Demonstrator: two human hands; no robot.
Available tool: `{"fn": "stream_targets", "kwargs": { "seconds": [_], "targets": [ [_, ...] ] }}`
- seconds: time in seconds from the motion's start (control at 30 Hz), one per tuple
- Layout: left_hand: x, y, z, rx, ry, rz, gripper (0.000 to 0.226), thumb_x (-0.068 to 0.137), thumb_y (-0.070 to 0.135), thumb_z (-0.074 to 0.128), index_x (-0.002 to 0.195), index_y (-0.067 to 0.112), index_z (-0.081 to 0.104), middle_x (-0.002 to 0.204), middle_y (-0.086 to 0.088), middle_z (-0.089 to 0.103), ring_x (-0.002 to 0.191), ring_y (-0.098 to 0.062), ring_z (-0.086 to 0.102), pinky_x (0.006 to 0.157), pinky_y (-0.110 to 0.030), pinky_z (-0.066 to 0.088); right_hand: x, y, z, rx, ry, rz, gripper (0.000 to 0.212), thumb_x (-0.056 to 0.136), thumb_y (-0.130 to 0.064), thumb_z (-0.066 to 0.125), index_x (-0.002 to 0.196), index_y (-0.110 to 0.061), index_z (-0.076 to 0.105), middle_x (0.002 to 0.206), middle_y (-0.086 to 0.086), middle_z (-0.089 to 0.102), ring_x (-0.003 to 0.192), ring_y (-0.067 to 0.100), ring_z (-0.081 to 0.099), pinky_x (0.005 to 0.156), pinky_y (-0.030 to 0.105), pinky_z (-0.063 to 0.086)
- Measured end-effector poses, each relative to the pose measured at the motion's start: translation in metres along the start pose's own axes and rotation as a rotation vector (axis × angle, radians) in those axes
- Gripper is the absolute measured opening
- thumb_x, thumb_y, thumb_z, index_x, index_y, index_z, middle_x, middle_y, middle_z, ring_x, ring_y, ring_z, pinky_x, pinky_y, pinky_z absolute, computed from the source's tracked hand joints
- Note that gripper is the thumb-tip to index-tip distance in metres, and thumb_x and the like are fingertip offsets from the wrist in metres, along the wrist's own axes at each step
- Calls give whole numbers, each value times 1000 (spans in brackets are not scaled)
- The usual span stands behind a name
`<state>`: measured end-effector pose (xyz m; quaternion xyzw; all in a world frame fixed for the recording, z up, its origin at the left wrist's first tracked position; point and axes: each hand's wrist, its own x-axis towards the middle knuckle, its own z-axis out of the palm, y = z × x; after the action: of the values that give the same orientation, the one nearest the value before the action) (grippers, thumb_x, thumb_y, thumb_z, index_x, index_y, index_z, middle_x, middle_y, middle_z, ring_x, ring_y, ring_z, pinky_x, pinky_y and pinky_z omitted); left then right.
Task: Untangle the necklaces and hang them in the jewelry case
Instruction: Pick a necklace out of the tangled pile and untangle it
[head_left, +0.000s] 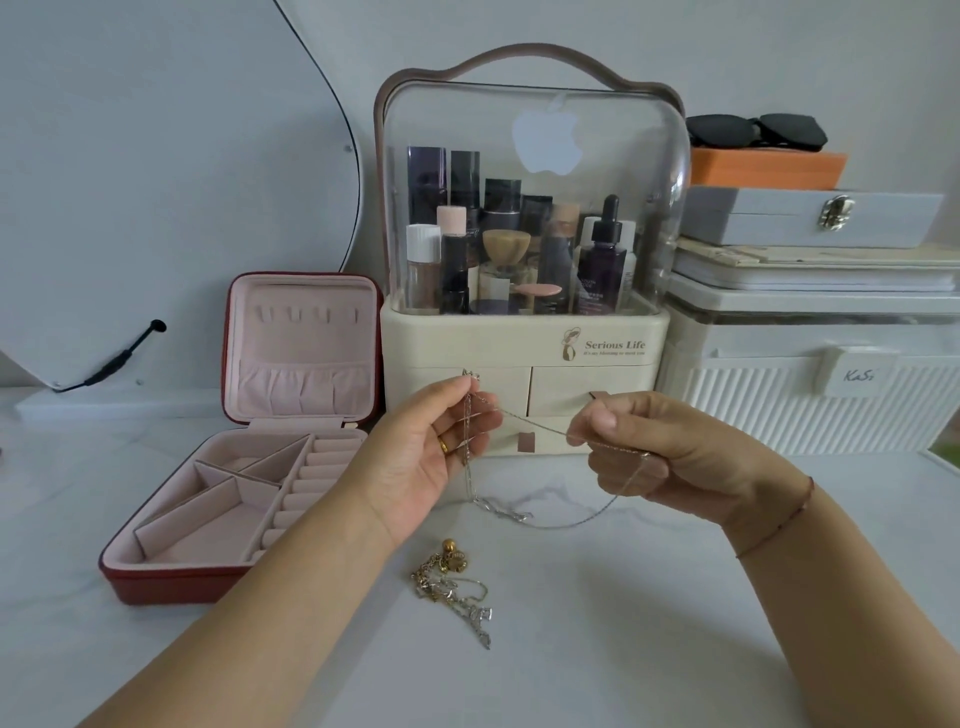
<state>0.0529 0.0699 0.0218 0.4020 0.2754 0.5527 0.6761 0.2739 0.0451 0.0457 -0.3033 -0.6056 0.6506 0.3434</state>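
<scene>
A thin silver necklace (540, 430) stretches between both hands above the white table, and its tangled loop (511, 514) droops down to the surface. My left hand (431, 457) pinches one end of the chain between thumb and fingertips. The other part of the chain is pinched by my right hand (654, 452), held at the same height. A heap of tangled gold and silver necklaces (454, 587) lies on the table below the hands. The red jewelry case (171, 582) stands open at the left, its pink lid (306, 338) upright with a row of hooks (306, 314).
A cream cosmetics organiser (524, 353) with a clear dome stands right behind the hands. White ribbed storage boxes (810, 395), a grey box, an orange box and sunglasses (753, 130) are stacked at the right. A mirror (156, 156) leans at the left.
</scene>
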Motion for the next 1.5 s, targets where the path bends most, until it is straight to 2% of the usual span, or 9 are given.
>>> {"fn": "stream_targets", "kwargs": {
  "seconds": [0.23,0.4,0.53,0.67,0.83,0.97,1.1,1.33,1.5],
  "targets": [
    [-3,4,0,17,-5,19,20,73,24,64,90,14,65,79,-3,71,73,-13,67,68,-24,52,-3,1,-2,-267,101,208,39,79,-25,74,106,3,68,51,1,27,43,4,31,47,16,26],
    [-8,8,-1,4,17,20,19,76,23,63,92,12,65,81,-3,71,76,-14,68,72,-27,51,-12,-3,-4,-494,159,287,8,83,-15,72,89,-10,76,54,0,28,49,12,20,49,21,21],
    [-10,7,2,-57,22,-19,20,75,22,65,93,12,65,81,-3,71,76,-15,67,71,-26,52,-30,-5,-10,-511,199,305,20,86,-12,70,106,-10,71,55,2,27,49,12,20,49,20,25],
    [-14,7,7,-95,-8,-61,22,74,21,67,94,11,66,82,-3,69,76,-14,66,67,-25,55,-48,1,-3,-588,209,331,9,84,-19,74,87,-12,76,56,1,30,52,13,22,50,20,26],
    [-17,8,8,-141,41,-99,10,80,16,65,89,11,66,77,-4,66,71,-14,63,60,-25,55,-69,10,-4,-364,314,178,13,85,-19,72,87,-7,72,53,0,32,49,11,27,51,20,28],
    [-21,2,13,-218,91,-127,5,88,12,60,86,9,63,74,-3,65,69,-13,61,60,-25,52,-77,20,-9,-7,419,7,58,45,-46,94,83,-8,71,52,0,35,47,10,28,46,19,28],
    [-24,1,21,-298,104,-136,8,90,13,57,85,9,63,72,-2,62,67,-12,58,62,-25,49,-82,26,-6,106,457,-34,65,38,-45,97,82,-7,68,52,0,35,44,9,29,42,18,28],
    [-30,2,18,-328,92,-155,6,93,13,56,89,10,60,78,-2,65,71,-13,62,64,-24,54,-88,28,-4,116,576,-106,46,61,-38,85,89,-5,67,52,-2,38,44,7,32,41,16,28],
    [-33,-12,26,35,94,-137,9,93,12,57,85,11,62,78,-3,65,67,-13,62,57,-23,52,-74,14,10,-36,546,-60,31,78,-27,62,97,-3,64,53,-1,35,47,9,28,44,17,26]
  ]
}}
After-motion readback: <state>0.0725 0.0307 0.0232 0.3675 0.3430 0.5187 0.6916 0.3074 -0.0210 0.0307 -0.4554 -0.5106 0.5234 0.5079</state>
